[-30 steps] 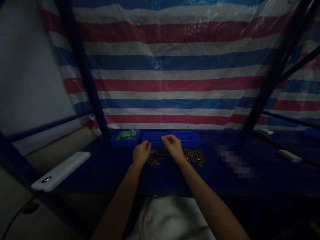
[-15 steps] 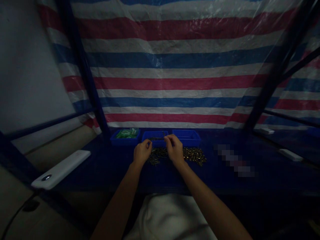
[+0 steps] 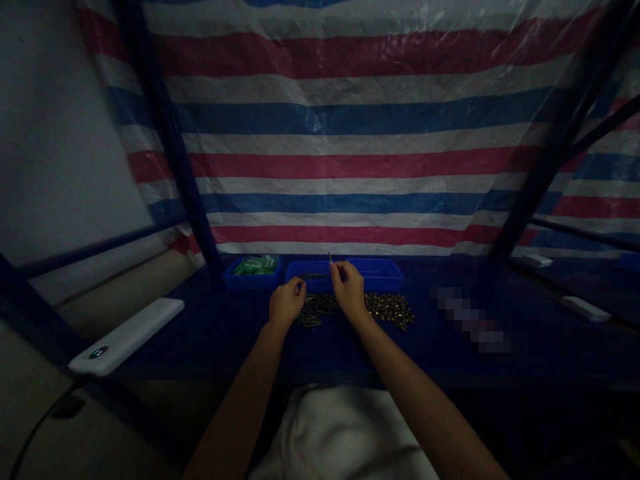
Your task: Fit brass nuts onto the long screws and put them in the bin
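Note:
My right hand (image 3: 349,292) is closed in a pinch on a thin screw (image 3: 330,257), whose end sticks up above the fingertips. It is held in front of the middle and right blue trays. My left hand (image 3: 286,304) sits lower and to the left, thumb and fingers pressed together; what they hold, if anything, is too small and dark to make out. Between the hands lies a pile of long screws (image 3: 314,311), partly covered by my right hand. Right of that wrist is a heap of small brass-coloured metal parts (image 3: 393,310).
Along the back of the blue table (image 3: 225,347) stand a left tray (image 3: 250,283) with green packets, a middle tray (image 3: 294,272) with some dark screws, and a right tray (image 3: 387,285). A white power bank (image 3: 127,337) with a cable lies left. Behind hangs a striped sheet (image 3: 320,163).
My right hand has risen slightly, and the screw in it now stands higher, above the tray's back edge. My left hand has barely moved. The whole view has shifted a little.

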`<state>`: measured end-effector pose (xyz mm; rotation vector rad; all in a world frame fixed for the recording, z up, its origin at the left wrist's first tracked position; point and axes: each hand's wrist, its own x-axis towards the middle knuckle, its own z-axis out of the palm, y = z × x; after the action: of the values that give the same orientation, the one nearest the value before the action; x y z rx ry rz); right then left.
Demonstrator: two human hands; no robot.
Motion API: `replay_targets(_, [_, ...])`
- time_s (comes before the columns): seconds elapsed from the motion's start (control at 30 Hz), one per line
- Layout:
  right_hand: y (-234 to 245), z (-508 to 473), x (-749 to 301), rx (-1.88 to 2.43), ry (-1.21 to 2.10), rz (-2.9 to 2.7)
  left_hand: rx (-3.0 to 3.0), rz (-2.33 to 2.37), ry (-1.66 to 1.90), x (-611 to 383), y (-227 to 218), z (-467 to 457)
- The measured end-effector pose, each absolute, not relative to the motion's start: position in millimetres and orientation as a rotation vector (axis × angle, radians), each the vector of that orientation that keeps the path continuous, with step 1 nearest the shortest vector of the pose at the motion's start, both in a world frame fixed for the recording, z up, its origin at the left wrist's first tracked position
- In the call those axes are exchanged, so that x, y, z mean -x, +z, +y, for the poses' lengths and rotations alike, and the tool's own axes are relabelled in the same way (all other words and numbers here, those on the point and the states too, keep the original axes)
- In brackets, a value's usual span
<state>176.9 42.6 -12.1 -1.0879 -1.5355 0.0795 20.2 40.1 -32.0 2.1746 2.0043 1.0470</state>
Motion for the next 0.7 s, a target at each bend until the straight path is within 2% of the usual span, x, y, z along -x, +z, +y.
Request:
replay_targets(0.23, [-18.7, 61.2, -175.7, 1.584, -0.229, -1.902, -2.192, 1.999, 1.017, -21.5, -32.3, 40.2])
replay_targets(0.4, [-21.6, 50.8, -180.0, 1.461, -0.28, -1.945, -2.226, 1.963, 1.033, -21.4, -33.8, 40.3])
replay_targets(0.7, [-27.3, 28.1, -182.3, 1.201, -0.092, -2.265, -2.194, 2.123, 0.931, -19.1, -35.4, 42.6])
